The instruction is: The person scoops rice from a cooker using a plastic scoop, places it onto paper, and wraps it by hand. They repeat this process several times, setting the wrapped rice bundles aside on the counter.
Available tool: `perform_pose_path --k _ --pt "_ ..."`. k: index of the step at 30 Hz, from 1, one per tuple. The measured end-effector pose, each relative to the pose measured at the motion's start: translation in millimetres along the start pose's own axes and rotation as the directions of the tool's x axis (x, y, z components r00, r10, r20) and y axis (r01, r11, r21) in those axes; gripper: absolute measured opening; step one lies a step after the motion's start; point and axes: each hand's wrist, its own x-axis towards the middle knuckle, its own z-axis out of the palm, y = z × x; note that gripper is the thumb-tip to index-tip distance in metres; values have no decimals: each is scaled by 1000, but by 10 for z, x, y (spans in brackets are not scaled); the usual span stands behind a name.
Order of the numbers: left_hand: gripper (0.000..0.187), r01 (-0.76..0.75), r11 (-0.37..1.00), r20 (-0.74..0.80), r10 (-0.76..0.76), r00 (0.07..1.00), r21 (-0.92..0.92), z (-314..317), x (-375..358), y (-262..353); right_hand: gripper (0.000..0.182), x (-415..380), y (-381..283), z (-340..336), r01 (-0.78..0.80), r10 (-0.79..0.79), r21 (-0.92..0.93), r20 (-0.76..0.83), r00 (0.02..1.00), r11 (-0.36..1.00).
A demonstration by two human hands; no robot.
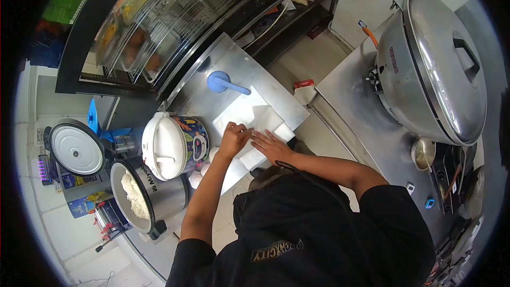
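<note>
White paper sheets (247,114) lie spread on the steel table (204,95) in front of me. My left hand (235,138) is over their left part, its fingers curled together; whatever they may pinch is too small to make out. Close beside it, my right hand (271,148) rests on the paper with its fingers spread flat. A blue scoop-like tool (226,83) lies just beyond the sheets, its handle tip touching the paper's upper edge. Wrapped white bundles (196,178) sit next to my left forearm.
A patterned cooker (172,146) and an open rice pot (164,194) stand at the left. Behind the table is a glass food warmer (159,26). At the right, a large lidded steel cooker (441,69) sits on another counter (350,95).
</note>
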Motion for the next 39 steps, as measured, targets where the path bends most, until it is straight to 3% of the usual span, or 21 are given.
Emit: perform_pose_path --k 3,5,6,8,9,11,14,17,20,23,25,26,27,29,30,31,32,33,35,37,39 --pt "17 25 1000 36 -24 999 -10 116 -121 99 62 -5 27 68 13 -11 -129 13 1000 992" --pt "16 71 997 27 -71 997 -17 144 -174 134 56 -17 85 0 -22 16 52 106 994 998" --pt "19 97 995 26 -97 995 -6 130 -181 161 56 -30 153 36 -16 10 51 108 994 999" --pt "22 128 992 21 -128 991 3 77 -191 213 54 -40 302 162 22 17 453 -81 997 891" --pt "27 142 990 52 -143 988 23 37 -190 237 54 -15 302 69 25 11 453 -77 997 891" --pt "33 162 986 78 -165 983 43 4 -217 233 50 85 247 -331 -246 281 235 -130 951 941" --pt "43 224 974 131 -227 965 39 -55 -267 193 46 329 404 -597 -239 255 100 -204 945 966" --pt "45 324 938 66 -334 940 124 -122 -293 135 36 507 602 -671 -226 220 7 -260 940 974" --pt "29 384 918 49 -390 919 103 -210 -380 -41 13 587 707 -857 -403 362 16 -472 804 915" --pt "17 435 899 -29 -436 899 -53 -264 -403 -34 6 613 459 -1009 -311 283 61 -609 741 948" --pt "19 437 899 -24 -437 899 -16 -227 -469 -89 9 485 343 -666 20 125 289 -474 872 957" --pt "19 435 900 -26 -436 900 -16 -243 -455 -60 15 369 324 -475 198 -178 116 -167 970 973" --pt "19 459 888 -7 -460 888 -13 -273 -435 -1 23 337 173 -518 181 -188 201 15 982 963" --pt "19 484 875 15 -484 875 -6 -265 -415 36 33 237 23 -284 153 -125 173 -164 979 973" --pt "21 426 904 -48 -428 903 -46 -224 -409 6 33 210 18 -232 157 -128 175 -165 978 972" --pt "23 367 927 -113 -374 921 -81 -190 -414 -29 38 163 21 -187 141 -130 66 -144 981 988" --pt "27 375 919 -89 -386 918 -118 -157 -401 -89 44 120 9 -133 125 -129 -42 -123 984 991" --pt "27 382 917 -87 -393 916 -116 -110 -412 -136 44 101 -9 -99 128 -131 -35 -122 984 991" --pt "26 510 779 35 -536 843 -365 1 -413 -203 49 58 7 -58 60 -55 37 -116 992 998" --pt "25 497 766 60 -521 852 -408 22 -410 -166 51 58 23 -83 66 -65 14 -77 995 998" --pt "31 353 855 108 -337 935 -381 34 -477 -105 53 38 23 -71 71 -70 1 -42 997 998"
